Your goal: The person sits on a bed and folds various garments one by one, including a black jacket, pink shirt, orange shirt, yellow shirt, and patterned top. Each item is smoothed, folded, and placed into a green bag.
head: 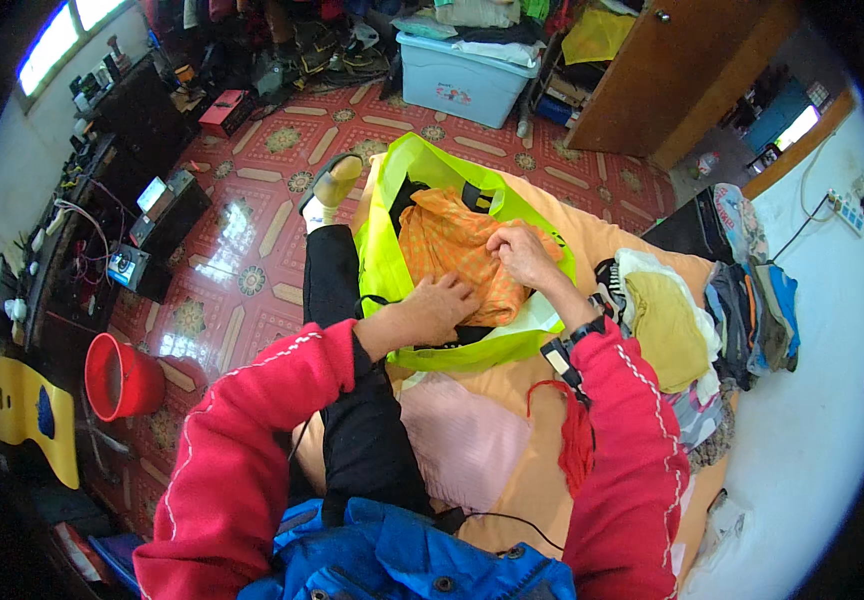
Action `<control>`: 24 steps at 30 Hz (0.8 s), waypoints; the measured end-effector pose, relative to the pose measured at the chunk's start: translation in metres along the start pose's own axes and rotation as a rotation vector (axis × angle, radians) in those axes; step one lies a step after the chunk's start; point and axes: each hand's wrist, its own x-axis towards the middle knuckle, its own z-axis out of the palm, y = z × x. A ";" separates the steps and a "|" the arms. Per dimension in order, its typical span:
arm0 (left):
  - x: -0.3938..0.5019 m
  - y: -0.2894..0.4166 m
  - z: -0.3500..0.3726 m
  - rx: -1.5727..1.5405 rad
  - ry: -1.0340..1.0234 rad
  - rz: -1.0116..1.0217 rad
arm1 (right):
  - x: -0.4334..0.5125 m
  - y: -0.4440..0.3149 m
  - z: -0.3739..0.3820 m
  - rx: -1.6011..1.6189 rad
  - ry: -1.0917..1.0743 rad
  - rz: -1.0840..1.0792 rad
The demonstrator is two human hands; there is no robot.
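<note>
A lime-green bag (469, 361) stands with its mouth wide on the bed, beside my outstretched leg. Inside it lies an orange checked cloth (447, 232), crumpled, with dark fabric showing around it. My left hand (439, 306) rests on the near left part of this cloth, fingers spread. At the cloth's right side, my right hand (523, 255) pinches a fold between thumb and curled fingers. What lies deeper in the bag is hidden under the cloth.
Folded clothes (668, 330) are piled to the right, beside the wall. A red cord bundle (574, 442) lies on the bed (507, 480). On the tiled floor are a red bucket (124, 377) and a lidded light-blue storage box (462, 82). A wooden door (672, 67) stands ajar.
</note>
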 end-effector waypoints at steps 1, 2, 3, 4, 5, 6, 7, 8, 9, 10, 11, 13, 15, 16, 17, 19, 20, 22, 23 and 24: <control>0.002 0.003 0.002 0.027 -0.120 -0.037 | 0.006 0.006 0.003 -0.002 -0.006 0.061; 0.004 0.004 0.004 0.026 -0.153 -0.063 | 0.010 0.010 0.005 -0.073 -0.013 0.070; 0.007 0.002 0.007 0.003 -0.088 -0.073 | 0.014 0.013 0.007 -0.060 -0.090 0.062; 0.013 -0.001 0.009 -0.031 -0.086 -0.095 | 0.017 0.015 0.007 -0.076 -0.169 0.095; 0.017 -0.006 0.011 -0.061 -0.084 -0.111 | 0.019 0.015 0.008 -0.090 -0.248 0.131; 0.020 -0.011 0.014 -0.229 0.163 -0.123 | 0.020 0.014 0.006 -0.110 -0.307 0.195; 0.023 -0.016 0.018 -0.204 0.218 -0.130 | 0.021 0.011 0.005 -0.025 -0.278 0.307; 0.025 -0.021 0.023 -0.186 0.299 -0.134 | 0.021 0.009 0.003 0.056 -0.249 0.420; 0.027 -0.025 0.029 -0.157 0.413 -0.126 | 0.020 0.007 0.000 0.158 -0.228 0.526; 0.023 -0.027 0.037 -0.197 0.290 -0.192 | 0.018 0.005 -0.002 -0.072 -0.203 0.455; 0.021 -0.030 0.044 -0.178 0.265 -0.192 | 0.015 0.004 -0.007 -0.279 -0.188 0.373; 0.018 -0.035 0.057 -0.135 0.144 -0.202 | 0.007 0.004 -0.015 -0.600 -0.151 0.260; 0.017 -0.037 0.067 -0.094 0.197 -0.157 | 0.003 0.008 -0.023 -0.830 -0.169 0.236; 0.016 -0.037 0.070 -0.101 0.186 -0.190 | 0.003 0.011 -0.026 -0.847 -0.034 0.123; 0.017 -0.037 0.072 -0.089 0.191 -0.227 | 0.005 0.013 -0.027 -0.855 0.046 0.038; 0.018 -0.035 0.074 -0.101 0.196 -0.220 | 0.014 0.016 -0.025 -0.850 0.142 -0.157; 0.018 -0.034 0.074 -0.100 0.220 -0.210 | 0.020 0.016 -0.022 -0.836 0.159 -0.262; 0.018 -0.032 0.073 -0.101 0.224 -0.218 | 0.031 0.014 -0.015 -0.845 0.138 -0.375; 0.017 -0.032 0.073 -0.095 0.230 -0.221 | 0.036 0.012 -0.013 -0.871 0.103 -0.388; 0.017 -0.032 0.072 -0.085 0.244 -0.217 | 0.041 0.011 -0.014 -0.880 0.016 -0.393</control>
